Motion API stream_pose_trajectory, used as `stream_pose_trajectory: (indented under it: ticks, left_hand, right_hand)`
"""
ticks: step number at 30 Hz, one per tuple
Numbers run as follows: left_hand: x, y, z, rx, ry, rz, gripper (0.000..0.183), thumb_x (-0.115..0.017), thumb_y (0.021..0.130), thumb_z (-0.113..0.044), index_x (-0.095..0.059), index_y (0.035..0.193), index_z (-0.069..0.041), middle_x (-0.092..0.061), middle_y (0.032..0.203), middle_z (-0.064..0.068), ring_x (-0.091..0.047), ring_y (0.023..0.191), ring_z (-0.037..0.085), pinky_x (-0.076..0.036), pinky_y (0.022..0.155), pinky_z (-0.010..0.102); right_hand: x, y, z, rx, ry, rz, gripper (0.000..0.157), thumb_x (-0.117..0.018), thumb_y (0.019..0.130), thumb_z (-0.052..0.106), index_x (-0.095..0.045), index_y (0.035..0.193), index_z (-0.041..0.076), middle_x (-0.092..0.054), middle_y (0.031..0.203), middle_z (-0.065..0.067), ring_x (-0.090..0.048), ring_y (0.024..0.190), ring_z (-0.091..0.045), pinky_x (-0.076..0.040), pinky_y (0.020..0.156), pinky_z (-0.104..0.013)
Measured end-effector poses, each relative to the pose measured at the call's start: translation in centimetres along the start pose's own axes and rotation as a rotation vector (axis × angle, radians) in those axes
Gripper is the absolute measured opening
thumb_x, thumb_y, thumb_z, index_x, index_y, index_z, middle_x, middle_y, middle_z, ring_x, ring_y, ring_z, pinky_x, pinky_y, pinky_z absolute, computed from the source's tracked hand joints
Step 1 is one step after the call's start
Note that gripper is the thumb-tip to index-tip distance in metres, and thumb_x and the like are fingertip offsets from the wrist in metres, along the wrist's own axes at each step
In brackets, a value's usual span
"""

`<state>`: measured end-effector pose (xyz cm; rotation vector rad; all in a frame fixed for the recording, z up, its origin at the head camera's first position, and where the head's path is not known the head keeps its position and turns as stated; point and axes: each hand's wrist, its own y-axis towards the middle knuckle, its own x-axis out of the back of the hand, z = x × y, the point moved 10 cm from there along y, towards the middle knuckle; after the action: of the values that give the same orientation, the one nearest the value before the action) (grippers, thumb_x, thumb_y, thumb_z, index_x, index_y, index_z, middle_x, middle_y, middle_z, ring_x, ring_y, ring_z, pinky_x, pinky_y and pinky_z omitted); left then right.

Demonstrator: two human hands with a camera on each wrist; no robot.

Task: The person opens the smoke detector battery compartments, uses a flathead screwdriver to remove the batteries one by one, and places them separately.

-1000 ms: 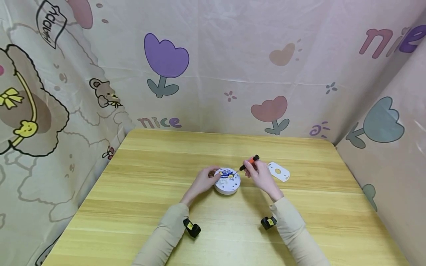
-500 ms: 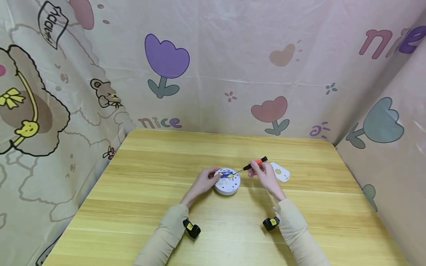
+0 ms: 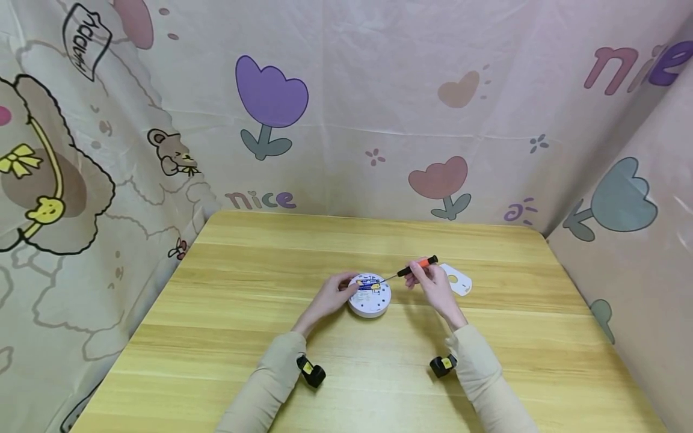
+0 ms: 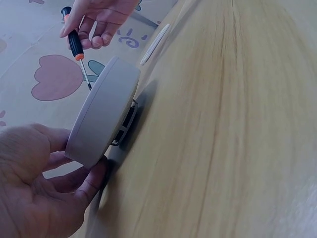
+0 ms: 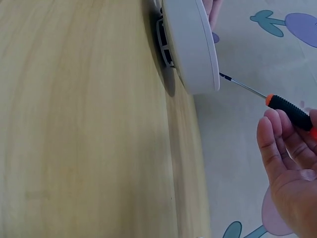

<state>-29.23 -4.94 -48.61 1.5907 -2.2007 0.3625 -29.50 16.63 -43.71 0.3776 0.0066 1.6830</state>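
Observation:
A round white smoke detector [image 3: 370, 305] is upside down over the table, its flat back up and blue-and-yellow batteries [image 3: 369, 285] visible in it. Its vented dome [image 4: 127, 122] faces the tabletop in the left wrist view. My left hand [image 3: 329, 296] grips the detector's left edge, thumb on top and fingers at the side and below. In my right hand [image 3: 435, 290] is a small screwdriver [image 5: 290, 111] with a black-and-orange handle, pinched near the handle. Its tip points left and down, right at the detector's back near the batteries.
Behind my right hand, a white oblong mounting plate [image 3: 460, 284] with a centre hole lies on the wooden table [image 3: 260, 252]. A printed curtain [image 3: 346, 120] hangs along the table's back and sides. Black wrist cameras [image 3: 311, 371] sit at both cuffs.
My right hand has moved a little to the right with the screwdriver, which now leans lower. The left hand and the smoke detector have stayed in place.

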Motion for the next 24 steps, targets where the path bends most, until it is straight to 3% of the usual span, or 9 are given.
stream_pose_trajectory:
  ticks: [2, 5, 11, 16, 21, 24]
  left_hand:
    - [0.0, 0.0, 0.0, 0.005, -0.003, -0.005, 0.039, -0.058, 0.101, -0.019, -0.060, 0.134, 0.002, -0.066, 0.130, 0.023, -0.064, 0.117, 0.035, -0.051, 0.106, 0.050]
    - [0.1, 0.0, 0.1, 0.015, -0.008, -0.014, 0.039, -0.059, 0.101, -0.019, -0.060, 0.134, 0.002, -0.067, 0.129, 0.022, -0.064, 0.116, 0.034, -0.052, 0.106, 0.050]
    - [0.1, 0.0, 0.0, 0.020, -0.002, -0.017, 0.040, -0.060, 0.100, -0.019, -0.060, 0.133, 0.002, -0.067, 0.127, 0.021, -0.064, 0.113, 0.032, -0.052, 0.104, 0.049]
    - [-0.1, 0.1, 0.4, 0.033, -0.001, -0.018, 0.039, -0.059, 0.100, -0.018, -0.060, 0.134, 0.001, -0.067, 0.127, 0.019, -0.064, 0.113, 0.030, -0.053, 0.104, 0.047]
    - [-0.1, 0.2, 0.5, 0.022, -0.013, -0.021, 0.038, -0.058, 0.101, -0.017, -0.061, 0.134, 0.001, -0.067, 0.128, 0.019, -0.063, 0.114, 0.029, -0.053, 0.104, 0.047]
    - [-0.1, 0.1, 0.4, 0.019, -0.027, -0.019, 0.038, -0.058, 0.101, -0.016, -0.060, 0.134, 0.002, -0.067, 0.129, 0.020, -0.063, 0.116, 0.030, -0.052, 0.105, 0.048]
  right_hand:
    - [0.1, -0.1, 0.1, 0.009, 0.009, -0.001, 0.035, -0.049, 0.107, 0.017, -0.060, 0.108, -0.016, -0.069, 0.080, -0.010, -0.068, 0.070, -0.012, -0.063, 0.069, -0.033]
    - [0.1, -0.1, 0.1, 0.013, 0.009, 0.010, 0.034, -0.048, 0.107, 0.015, -0.060, 0.109, -0.017, -0.069, 0.081, -0.010, -0.067, 0.070, -0.009, -0.063, 0.070, -0.030]
    - [-0.1, -0.1, -0.4, -0.026, -0.013, 0.034, 0.036, -0.049, 0.107, 0.018, -0.061, 0.110, -0.015, -0.070, 0.090, -0.025, -0.068, 0.072, -0.008, -0.063, 0.075, -0.029]
    - [-0.1, -0.3, -0.8, -0.048, 0.034, 0.030, 0.038, -0.047, 0.107, 0.018, -0.059, 0.113, -0.018, -0.068, 0.094, -0.032, -0.068, 0.073, -0.006, -0.063, 0.077, -0.028]
    - [0.0, -0.4, -1.1, -0.050, 0.081, 0.033, 0.040, -0.048, 0.107, 0.019, -0.058, 0.114, -0.019, -0.069, 0.093, -0.028, -0.068, 0.073, -0.006, -0.062, 0.076, -0.026]
    - [-0.1, -0.4, -1.5, -0.062, 0.123, 0.037, 0.042, -0.048, 0.107, 0.020, -0.056, 0.115, -0.020, -0.071, 0.091, -0.020, -0.069, 0.074, -0.007, -0.062, 0.076, -0.024]
